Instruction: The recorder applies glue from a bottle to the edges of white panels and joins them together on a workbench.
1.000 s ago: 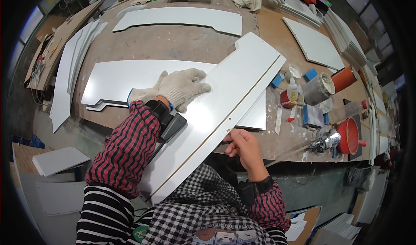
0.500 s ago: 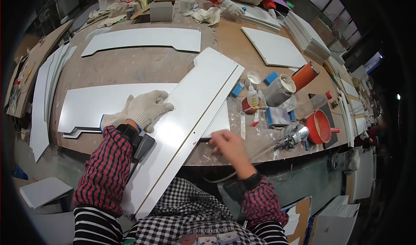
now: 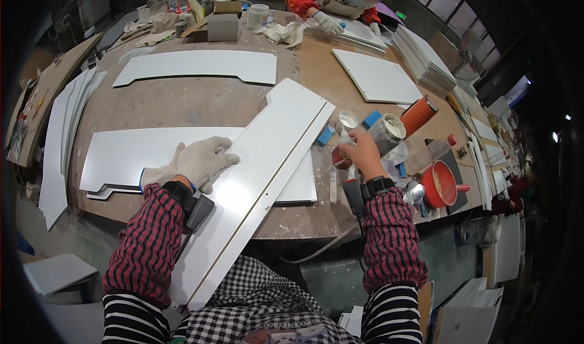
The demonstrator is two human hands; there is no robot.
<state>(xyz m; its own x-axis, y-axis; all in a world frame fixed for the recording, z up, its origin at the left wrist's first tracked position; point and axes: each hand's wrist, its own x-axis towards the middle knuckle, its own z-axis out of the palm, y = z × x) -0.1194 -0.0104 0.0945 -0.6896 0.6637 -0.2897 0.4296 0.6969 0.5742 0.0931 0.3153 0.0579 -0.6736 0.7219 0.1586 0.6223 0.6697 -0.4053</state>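
Fingers slack, gloved left hand [image 3: 204,163] on long white panel [image 3: 261,155], bare right hand [image 3: 364,154] at whitish plastic bottle [image 3: 344,139], grip unclear

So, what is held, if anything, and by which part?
Right hand is near the top of the small bottle; a grip cannot be told. Left hand rests on the white board.

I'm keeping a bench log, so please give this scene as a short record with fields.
Left hand: gloved, resting on the grooved white panel
Right hand: bare, at a small bottle, grip unclear
Nearby: orange cylinder, red bowl, blue block
Far side: notched white panel, grey box
Opposite: co-worker, gloved hands at white sheets
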